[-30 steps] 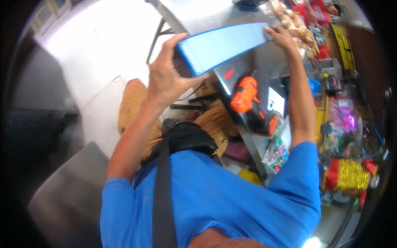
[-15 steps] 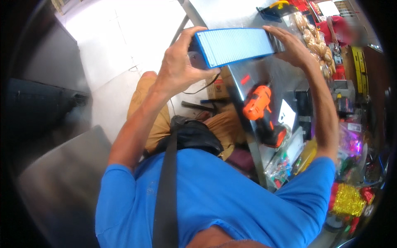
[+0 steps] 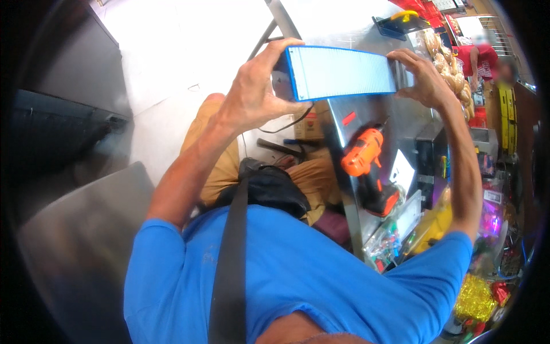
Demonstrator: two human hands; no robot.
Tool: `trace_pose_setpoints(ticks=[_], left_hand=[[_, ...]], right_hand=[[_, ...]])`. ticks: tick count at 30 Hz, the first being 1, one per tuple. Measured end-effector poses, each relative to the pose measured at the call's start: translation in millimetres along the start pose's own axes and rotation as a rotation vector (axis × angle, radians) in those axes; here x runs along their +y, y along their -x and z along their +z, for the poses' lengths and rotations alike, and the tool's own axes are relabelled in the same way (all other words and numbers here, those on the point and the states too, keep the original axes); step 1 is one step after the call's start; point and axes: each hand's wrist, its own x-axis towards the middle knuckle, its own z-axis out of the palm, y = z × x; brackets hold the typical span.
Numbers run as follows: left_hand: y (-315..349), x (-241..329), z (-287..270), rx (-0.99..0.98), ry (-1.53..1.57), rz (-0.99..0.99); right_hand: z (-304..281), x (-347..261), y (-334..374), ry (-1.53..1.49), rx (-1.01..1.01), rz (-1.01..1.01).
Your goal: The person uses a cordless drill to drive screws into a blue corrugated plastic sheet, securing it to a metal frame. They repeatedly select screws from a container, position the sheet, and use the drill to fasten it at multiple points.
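Both hands hold up a long box-like thing with a pale, finely ribbed face and a blue rim (image 3: 344,73), above the metal table's near edge. My left hand (image 3: 255,86) grips its left end, thumb below and fingers over the top. At the right end my right hand (image 3: 424,77) closes around it, with fingers on the upper corner and thumb lower down. A dark cord hangs below the left end; where it joins is hidden. Under the held thing, an orange and black cordless drill (image 3: 365,155) lies on the metal table (image 3: 395,123).
A small red piece (image 3: 349,118) and a white card (image 3: 402,170) lie near the drill. Bagged bread rolls (image 3: 452,71) line the table's far right. A person in red (image 3: 478,60) is beyond. A grey chair back (image 3: 86,223) stands at left.
My hands and the ribbed thing have shifted slightly right, and its right end has tipped lower. The surroundings have also slid a little in view. Both hands keep their hold.
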Motion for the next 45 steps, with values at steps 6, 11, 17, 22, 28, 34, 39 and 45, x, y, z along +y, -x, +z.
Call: trace_pose_setpoints(ticks=[6, 11, 17, 22, 28, 34, 39, 45], left_hand=[[1.1, -1.6, 0.6, -0.016, -0.001, 0.015], [-3.3, -0.5, -3.2, -0.025, 0.032, -0.042], [-2.7, 0.5, 3.2, 0.029, 0.009, -0.049], [-3.8, 4.9, -0.6, 0.005, 0.072, -0.142], [-1.3, 2.3, 0.5, 0.017, 0.133, -0.077], [-0.9, 1.2, -0.2, -0.007, 0.287, -0.082], [1.4, -22.4, 9.2, -0.084, 0.448, 0.009], [14.2, -46.2, -2.0, -0.093, 0.238, -0.161]], right_hand=[[-0.1, -2.4, 3.0, -0.020, -0.024, 0.006], [-1.1, 9.9, 2.5, -0.050, -0.027, -0.050], [-8.0, -104.1, -3.4, -0.407, 0.278, -0.268], [-15.4, -165.1, -19.8, -0.314, 0.300, -0.511], [-29.8, -186.3, -27.1, -0.122, 0.117, -0.436], [-20.0, -199.1, -26.3, -0.091, 0.274, -0.454], [-5.3, -188.0, -30.4, -0.296, 0.392, -0.521], [-10.7, -201.5, -29.5, -0.083, 0.254, -0.319]])
